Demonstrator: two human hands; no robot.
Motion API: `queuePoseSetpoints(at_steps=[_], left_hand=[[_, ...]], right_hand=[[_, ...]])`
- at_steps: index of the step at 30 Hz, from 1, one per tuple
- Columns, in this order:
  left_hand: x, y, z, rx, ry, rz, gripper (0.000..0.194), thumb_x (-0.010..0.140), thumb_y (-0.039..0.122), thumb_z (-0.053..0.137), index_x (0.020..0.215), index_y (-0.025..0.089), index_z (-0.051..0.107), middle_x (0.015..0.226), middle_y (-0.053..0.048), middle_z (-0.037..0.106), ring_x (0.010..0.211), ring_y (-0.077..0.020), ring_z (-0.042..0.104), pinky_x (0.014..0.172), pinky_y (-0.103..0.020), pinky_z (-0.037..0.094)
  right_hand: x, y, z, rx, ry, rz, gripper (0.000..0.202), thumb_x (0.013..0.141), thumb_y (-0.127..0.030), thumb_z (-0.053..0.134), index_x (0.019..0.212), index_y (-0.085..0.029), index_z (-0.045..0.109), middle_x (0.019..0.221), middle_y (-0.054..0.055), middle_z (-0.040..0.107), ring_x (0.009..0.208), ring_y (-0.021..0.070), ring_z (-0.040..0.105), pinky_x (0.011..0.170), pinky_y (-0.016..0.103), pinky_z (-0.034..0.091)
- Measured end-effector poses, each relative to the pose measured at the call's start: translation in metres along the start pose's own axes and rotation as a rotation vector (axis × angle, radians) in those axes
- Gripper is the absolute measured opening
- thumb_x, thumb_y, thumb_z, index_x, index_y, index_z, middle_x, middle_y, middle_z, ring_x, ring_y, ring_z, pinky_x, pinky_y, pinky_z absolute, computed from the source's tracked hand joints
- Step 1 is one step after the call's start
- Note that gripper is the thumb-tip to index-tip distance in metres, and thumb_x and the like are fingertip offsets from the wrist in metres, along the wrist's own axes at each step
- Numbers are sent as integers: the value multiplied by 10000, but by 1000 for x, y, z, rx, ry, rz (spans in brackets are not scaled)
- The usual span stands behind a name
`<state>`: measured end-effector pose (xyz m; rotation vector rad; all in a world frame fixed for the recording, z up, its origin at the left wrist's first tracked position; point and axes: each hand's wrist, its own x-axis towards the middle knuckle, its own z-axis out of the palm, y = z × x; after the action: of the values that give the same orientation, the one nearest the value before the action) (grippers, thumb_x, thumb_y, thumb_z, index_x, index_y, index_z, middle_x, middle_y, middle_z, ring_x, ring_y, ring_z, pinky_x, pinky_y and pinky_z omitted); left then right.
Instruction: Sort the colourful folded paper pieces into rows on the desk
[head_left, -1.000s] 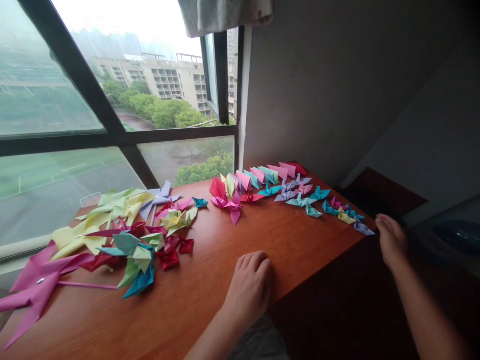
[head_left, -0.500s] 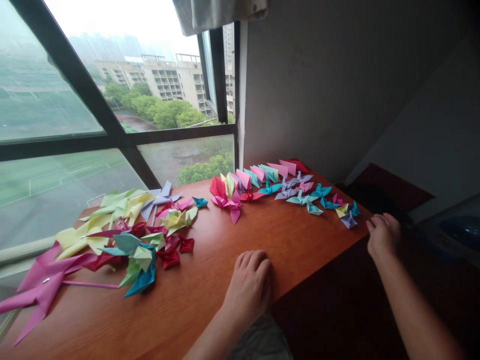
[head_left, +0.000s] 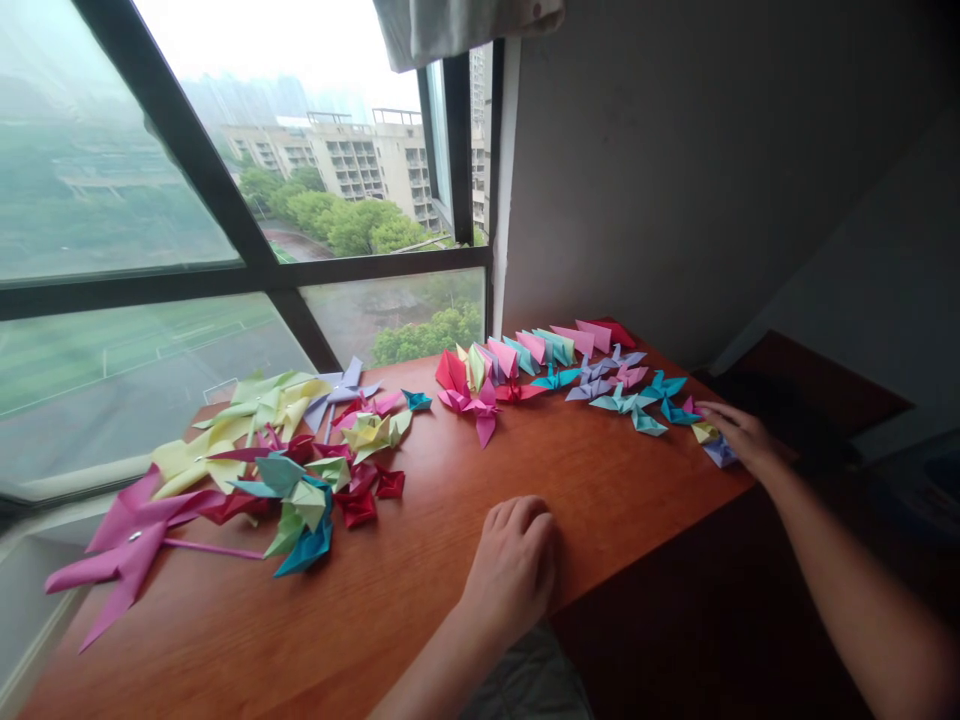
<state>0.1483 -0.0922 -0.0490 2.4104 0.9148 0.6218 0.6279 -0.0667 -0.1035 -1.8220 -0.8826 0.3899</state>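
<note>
My left hand [head_left: 514, 555] rests on the brown table with its fingers curled in, and no object shows in it. At the right table edge my right hand [head_left: 742, 438] reaches over small folded-paper pieces, fingers stretched out. Its fingertips are at a pink paper piece [head_left: 691, 406]; whether they touch it I cannot tell. Below the fingers sit a yellow paper piece [head_left: 703, 432] and a lavender paper piece [head_left: 720, 453], partly covered by the hand. Just left of it lie blue folded-paper pieces [head_left: 679, 411] and a pale teal paper boat [head_left: 648, 421].
Paper cranes [head_left: 555, 377] and a row of standing folded papers [head_left: 531, 346] line the table's [head_left: 600, 490] far side. At left lie a magenta pinwheel [head_left: 135, 538], yellow pinwheels [head_left: 196, 460] and red paper pieces [head_left: 356, 507]. A window [head_left: 390, 315] borders the table.
My right hand has moved left and up from beyond the table edge onto the small paper pieces. The view has shifted slightly left; my left hand stays on the table.
</note>
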Motion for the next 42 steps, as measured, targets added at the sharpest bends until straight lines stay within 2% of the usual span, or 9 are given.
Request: queuePoseSetpoints(at_steps=[5,9,15,21,25,27,30,35,42], left_hand=[[9,-1,7,10,4,-2,343,798,116,530,1117,231,587,1245,-84,587,1146,-269,520,1023,-443,418],[27,4,21,74,-11,31,365,802,163,540,1162,215,566,1299,-92,558,1186,-273,492,1065,-450,383],[88,24,62,219,-2,191,540,808,285,573,1328,181,471,1439,-155,445,1289,-313,425,1073,-463,363],[150,40,95,254,29,247,498,879,296,511,1357,167,453,1496,-179,381,1368,-344,344,1050,-475,355],[166,43,102,293,45,287,475,919,304,467,1377,180,445,1474,-169,406,1364,-349,341,1061,-493,320],[170,45,105,317,49,314,474,923,310,465,1376,173,447,1481,-173,399,1359,-343,340,1063,-487,313],[176,47,107,350,50,345,457,936,306,449,1373,170,451,1451,-165,427,1267,-308,424,995,-437,370],[195,51,113,400,56,342,385,954,260,429,1315,147,500,1268,-162,546,1075,-278,522,851,-396,423],[218,50,117,455,18,362,266,995,209,407,1145,148,619,1038,-120,641,982,-253,554,878,-419,407]], right_hand=[[-18,2,9,-52,-37,-70,348,688,-445,705,932,-209,779,1096,106,731,1084,296,638,975,430,442],[-34,-2,17,-86,-97,-136,376,727,-500,673,966,-226,769,1144,80,719,1122,294,633,986,405,471],[-44,0,26,-177,-61,-217,413,791,-535,609,1017,-219,748,1195,92,692,1163,311,608,1036,452,447],[-44,-5,27,-239,-48,-331,523,829,-534,580,1235,-215,661,1325,105,621,1251,304,552,1092,463,403],[-44,-9,28,-250,-119,-494,501,877,-505,541,1280,-221,631,1371,107,586,1295,282,521,1115,450,388],[-45,-8,29,-248,-162,-499,480,885,-508,537,1262,-230,642,1333,103,611,1257,279,551,1096,452,411],[-45,-6,31,-247,-189,-484,466,880,-536,540,1199,-225,678,1277,113,641,1215,286,575,1082,464,423],[-43,-4,32,-256,-178,-481,473,872,-575,528,1136,-226,707,1229,124,663,1177,293,598,1045,463,458],[-44,-9,34,-272,-149,-474,458,870,-562,525,1099,-215,719,1179,129,685,1119,295,630,988,445,493]])
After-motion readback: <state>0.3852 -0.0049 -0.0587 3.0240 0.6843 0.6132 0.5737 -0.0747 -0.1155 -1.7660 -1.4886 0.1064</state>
